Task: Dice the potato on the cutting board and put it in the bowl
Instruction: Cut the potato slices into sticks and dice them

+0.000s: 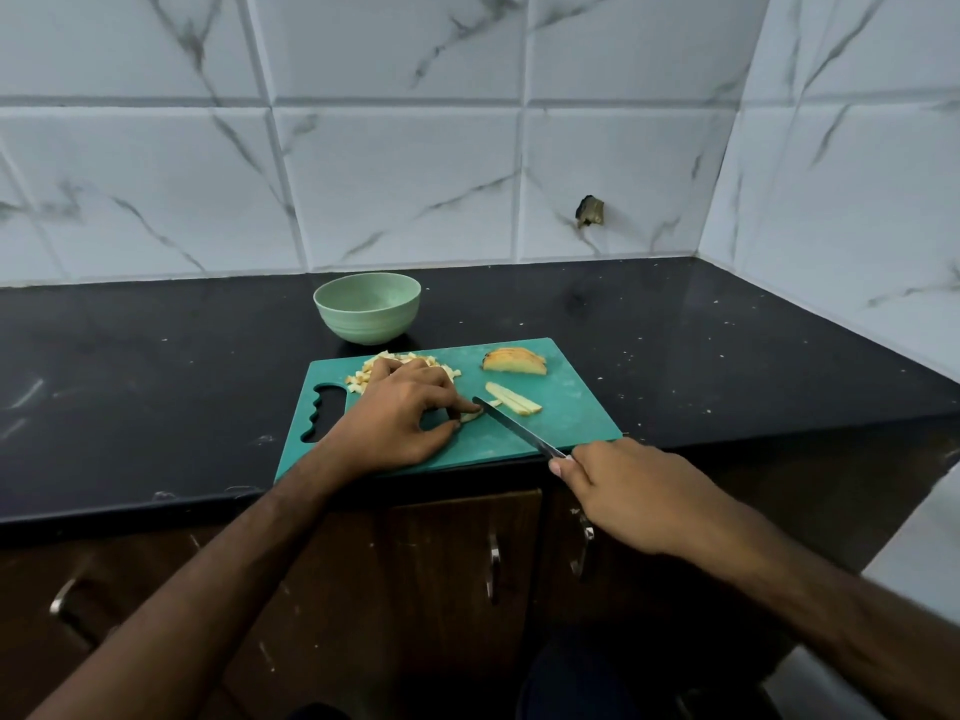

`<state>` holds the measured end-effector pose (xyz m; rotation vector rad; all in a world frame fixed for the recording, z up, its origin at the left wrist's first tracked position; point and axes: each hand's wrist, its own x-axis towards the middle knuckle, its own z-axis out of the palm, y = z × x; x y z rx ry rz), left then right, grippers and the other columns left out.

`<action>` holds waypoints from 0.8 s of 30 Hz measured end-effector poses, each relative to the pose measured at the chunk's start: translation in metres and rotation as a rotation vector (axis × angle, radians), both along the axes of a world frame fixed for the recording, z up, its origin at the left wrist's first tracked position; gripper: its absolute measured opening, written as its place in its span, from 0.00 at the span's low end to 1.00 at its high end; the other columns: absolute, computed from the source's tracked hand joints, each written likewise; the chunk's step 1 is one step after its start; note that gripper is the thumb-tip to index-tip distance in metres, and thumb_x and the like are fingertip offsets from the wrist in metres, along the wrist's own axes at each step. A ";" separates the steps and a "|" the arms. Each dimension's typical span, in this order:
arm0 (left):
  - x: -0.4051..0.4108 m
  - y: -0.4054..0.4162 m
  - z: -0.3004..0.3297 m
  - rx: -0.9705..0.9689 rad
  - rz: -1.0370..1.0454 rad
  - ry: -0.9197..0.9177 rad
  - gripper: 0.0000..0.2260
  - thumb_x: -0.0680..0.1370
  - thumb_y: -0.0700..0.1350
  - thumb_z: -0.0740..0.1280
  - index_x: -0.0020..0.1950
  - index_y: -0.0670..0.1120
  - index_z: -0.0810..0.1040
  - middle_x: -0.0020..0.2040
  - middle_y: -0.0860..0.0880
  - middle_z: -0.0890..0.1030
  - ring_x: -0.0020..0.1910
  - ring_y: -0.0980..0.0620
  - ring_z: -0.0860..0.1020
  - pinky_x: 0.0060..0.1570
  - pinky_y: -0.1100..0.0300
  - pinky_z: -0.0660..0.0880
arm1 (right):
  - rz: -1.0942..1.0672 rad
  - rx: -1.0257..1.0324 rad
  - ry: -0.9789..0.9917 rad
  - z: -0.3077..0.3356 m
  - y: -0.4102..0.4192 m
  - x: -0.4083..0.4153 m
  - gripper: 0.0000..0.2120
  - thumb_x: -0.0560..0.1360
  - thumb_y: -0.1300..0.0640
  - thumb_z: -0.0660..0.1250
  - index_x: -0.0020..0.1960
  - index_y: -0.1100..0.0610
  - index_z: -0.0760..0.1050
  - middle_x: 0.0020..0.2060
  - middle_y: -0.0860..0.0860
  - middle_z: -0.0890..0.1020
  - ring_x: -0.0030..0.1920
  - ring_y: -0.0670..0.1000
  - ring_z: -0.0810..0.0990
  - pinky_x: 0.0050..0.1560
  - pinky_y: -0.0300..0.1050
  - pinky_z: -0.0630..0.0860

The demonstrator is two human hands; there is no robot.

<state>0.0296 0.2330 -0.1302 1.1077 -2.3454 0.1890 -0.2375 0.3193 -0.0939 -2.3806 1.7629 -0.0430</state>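
A teal cutting board (566,407) lies at the counter's front edge. My left hand (405,415) pinches a small potato piece (471,416) against the board. My right hand (631,493) grips a knife (511,426) whose tip meets that piece beside my left fingertips. Potato strips (514,398) lie just right of the blade. A sliced potato half (514,362) sits at the board's back right. A pile of diced potato (387,367) lies at the back left, partly hidden by my left hand. A light green bowl (367,307) stands behind the board.
The black countertop (156,366) meets a marble-tiled wall (395,174) behind and on the right. Brown cabinet doors with metal handles (493,563) are below the counter edge. Small crumbs dot the counter.
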 end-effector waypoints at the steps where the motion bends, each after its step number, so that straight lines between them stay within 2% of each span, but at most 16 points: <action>1: 0.000 0.000 -0.001 -0.002 0.005 0.001 0.13 0.78 0.56 0.64 0.60 0.60 0.83 0.45 0.63 0.75 0.48 0.64 0.68 0.47 0.56 0.57 | 0.005 -0.023 0.019 -0.001 0.000 0.001 0.20 0.86 0.40 0.48 0.41 0.48 0.67 0.37 0.46 0.75 0.36 0.45 0.74 0.35 0.44 0.67; 5: -0.001 0.000 -0.002 -0.019 0.030 0.003 0.12 0.77 0.57 0.64 0.58 0.62 0.83 0.45 0.63 0.76 0.49 0.62 0.70 0.48 0.56 0.56 | 0.022 -0.099 0.091 -0.001 -0.002 0.004 0.20 0.85 0.40 0.47 0.43 0.48 0.67 0.37 0.46 0.73 0.37 0.45 0.73 0.39 0.47 0.69; 9: -0.001 0.001 -0.001 -0.030 0.042 0.021 0.11 0.77 0.59 0.64 0.54 0.61 0.84 0.44 0.62 0.76 0.49 0.61 0.72 0.48 0.56 0.56 | -0.027 -0.040 -0.012 0.010 -0.006 0.001 0.21 0.85 0.39 0.47 0.41 0.48 0.67 0.39 0.47 0.75 0.40 0.47 0.76 0.42 0.49 0.70; 12: 0.000 0.001 -0.001 -0.034 0.032 0.039 0.09 0.77 0.58 0.65 0.51 0.61 0.84 0.44 0.63 0.75 0.48 0.63 0.70 0.47 0.57 0.56 | -0.022 -0.013 -0.052 0.014 -0.004 0.000 0.22 0.85 0.39 0.47 0.41 0.48 0.68 0.38 0.47 0.75 0.38 0.46 0.75 0.40 0.47 0.70; 16: 0.000 -0.001 -0.001 -0.022 0.019 0.039 0.07 0.77 0.56 0.68 0.50 0.59 0.84 0.44 0.63 0.75 0.47 0.64 0.69 0.47 0.57 0.56 | -0.005 0.021 -0.049 0.011 -0.002 -0.001 0.23 0.85 0.38 0.48 0.43 0.50 0.71 0.38 0.48 0.76 0.38 0.47 0.77 0.42 0.48 0.74; 20: 0.000 -0.001 -0.001 -0.015 0.026 0.022 0.05 0.77 0.55 0.70 0.51 0.59 0.84 0.44 0.63 0.76 0.48 0.62 0.70 0.48 0.57 0.56 | 0.011 0.046 -0.048 0.006 0.000 0.002 0.22 0.85 0.39 0.49 0.40 0.50 0.68 0.36 0.49 0.75 0.34 0.47 0.74 0.37 0.46 0.70; 24: 0.001 0.000 -0.001 -0.013 0.020 0.026 0.05 0.78 0.55 0.70 0.50 0.58 0.84 0.45 0.62 0.77 0.48 0.61 0.71 0.48 0.57 0.56 | 0.015 0.026 0.008 0.005 -0.001 0.003 0.21 0.85 0.39 0.49 0.41 0.49 0.67 0.38 0.48 0.76 0.36 0.46 0.75 0.38 0.46 0.70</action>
